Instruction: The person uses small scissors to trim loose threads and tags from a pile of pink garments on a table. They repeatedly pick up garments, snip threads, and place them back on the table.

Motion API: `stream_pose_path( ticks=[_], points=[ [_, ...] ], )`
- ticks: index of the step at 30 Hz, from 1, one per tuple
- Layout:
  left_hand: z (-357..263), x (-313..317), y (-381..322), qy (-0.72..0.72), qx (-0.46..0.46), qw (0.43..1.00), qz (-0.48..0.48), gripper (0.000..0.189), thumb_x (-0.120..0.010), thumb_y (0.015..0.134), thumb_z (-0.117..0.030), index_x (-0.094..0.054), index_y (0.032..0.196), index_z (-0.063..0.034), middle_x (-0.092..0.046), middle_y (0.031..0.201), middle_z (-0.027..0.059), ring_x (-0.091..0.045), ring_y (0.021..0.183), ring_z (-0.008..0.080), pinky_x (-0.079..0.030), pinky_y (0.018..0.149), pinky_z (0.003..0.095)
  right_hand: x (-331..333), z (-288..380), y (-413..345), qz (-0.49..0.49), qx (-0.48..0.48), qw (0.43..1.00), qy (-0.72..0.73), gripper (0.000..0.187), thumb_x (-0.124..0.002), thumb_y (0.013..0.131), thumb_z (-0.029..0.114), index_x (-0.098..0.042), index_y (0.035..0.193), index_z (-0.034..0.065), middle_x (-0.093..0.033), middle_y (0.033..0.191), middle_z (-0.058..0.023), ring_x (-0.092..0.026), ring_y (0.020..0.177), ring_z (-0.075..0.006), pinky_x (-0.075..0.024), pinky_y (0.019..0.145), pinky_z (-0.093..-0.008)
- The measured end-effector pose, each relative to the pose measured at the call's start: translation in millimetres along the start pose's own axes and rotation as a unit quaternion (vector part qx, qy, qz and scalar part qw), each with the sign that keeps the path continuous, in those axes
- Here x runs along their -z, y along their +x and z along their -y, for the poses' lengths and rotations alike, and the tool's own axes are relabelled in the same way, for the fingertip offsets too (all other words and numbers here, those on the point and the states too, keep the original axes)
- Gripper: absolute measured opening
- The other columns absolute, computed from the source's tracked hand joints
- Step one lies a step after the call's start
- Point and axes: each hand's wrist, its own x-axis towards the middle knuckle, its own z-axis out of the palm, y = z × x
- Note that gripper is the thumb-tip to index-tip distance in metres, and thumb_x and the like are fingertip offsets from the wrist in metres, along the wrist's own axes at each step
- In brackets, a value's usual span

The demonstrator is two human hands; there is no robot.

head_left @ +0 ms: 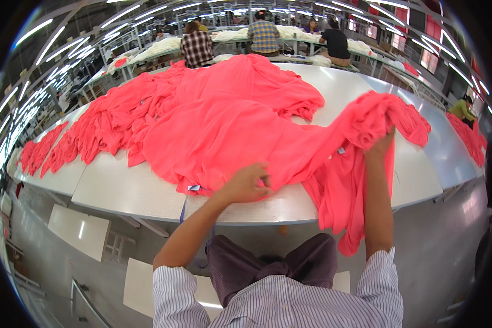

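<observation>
My right hand (381, 143) holds up a bunched coral-pink garment (369, 119) above the right part of the table; cloth covers most of its fingers. Folds hang past my forearm and over the front edge, with a small white label (341, 151) showing. Loosely curled, my left hand (250, 184) is at the near edge of a spread of the same thin fabric (225, 135). Whether cloth is pinched in its fingers cannot be told. Left of that hand, another white label (194, 188) lies by a blue-purple cord (183, 211) that drops over the edge.
Rumpled coral garments (110, 119) run along the left of the pale table (135, 192). Low white benches (78, 231) stand below. Several people sit beyond, near long tables of off-white cloth (160, 47). One person (462, 108) is at the far right beside more coral cloth (469, 137).
</observation>
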Motion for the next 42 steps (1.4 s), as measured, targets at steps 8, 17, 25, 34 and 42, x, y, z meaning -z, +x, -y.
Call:
stream_pose_path(
  ticks=[8, 17, 25, 34, 42],
  points=[
    [-10, -2, 27, -0.145, 0.142, 0.979, 0.034, 0.02, -0.072, 0.082, -0.007, -0.053, 0.077, -0.006, -0.061, 0.073, 0.0034, -0.061, 0.072, 0.0116, -0.047, 0.063, 0.0325, 74, 15, 18, -0.045, -0.092, 0.988, 0.116, 0.039, -0.047, 0.102, 0.019, -0.042, 0.139, 0.0062, -0.05, 0.138, -0.0127, -0.058, 0.119, -0.0295, -0.0548, 0.097, -0.0422],
    [122, 345, 25, 0.439, 0.284, 0.64, -0.562, 0.02, -0.054, 0.086, -0.017, -0.067, 0.097, -0.0061, -0.068, 0.089, 0.0116, -0.065, 0.084, 0.0277, -0.051, 0.074, 0.0438, -1, 19, 29, -0.048, 0.023, 0.995, 0.081, 0.021, -0.061, 0.1, 0.017, -0.061, 0.112, -0.0001, -0.063, 0.113, -0.0069, -0.06, 0.102, -0.0136, -0.051, 0.09, -0.029],
    [98, 204, -48, 0.085, 0.265, 0.853, -0.441, 0.019, -0.061, 0.092, -0.018, -0.063, 0.101, -0.0016, -0.063, 0.078, 0.0087, -0.059, 0.067, 0.0185, -0.049, 0.061, 0.0318, -36, 77, 22, 0.03, 0.05, 0.995, 0.082, 0.025, -0.064, 0.098, 0.017, -0.06, 0.116, -0.0002, -0.064, 0.114, -0.0077, -0.06, 0.102, -0.0131, -0.0498, 0.091, -0.0274],
    [-24, 48, -46, -0.361, 0.295, 0.873, -0.145, 0.014, -0.068, 0.092, -0.018, -0.065, 0.092, -0.0038, -0.07, 0.096, 0.0077, -0.055, 0.053, 0.0055, -0.038, 0.043, 0.0186, -77, 108, 32, 0.087, 0.083, 0.99, 0.077, 0.023, -0.064, 0.097, 0.014, -0.062, 0.114, -0.0006, -0.064, 0.113, -0.0069, -0.06, 0.101, -0.0107, -0.0494, 0.089, -0.0247],
    [-99, -37, 37, -0.486, 0.107, 0.867, -0.026, 0.063, -0.075, 0.085, -0.012, -0.047, 0.138, 0.0061, -0.067, 0.086, 0.0053, -0.066, 0.071, 0.0087, -0.041, 0.049, 0.0179, -91, 137, 19, 0.125, 0.1, 0.985, 0.059, 0.022, -0.062, 0.098, 0.013, -0.061, 0.115, -0.0008, -0.064, 0.113, -0.0066, -0.06, 0.099, -0.0099, -0.049, 0.089, -0.0244]
  ],
)
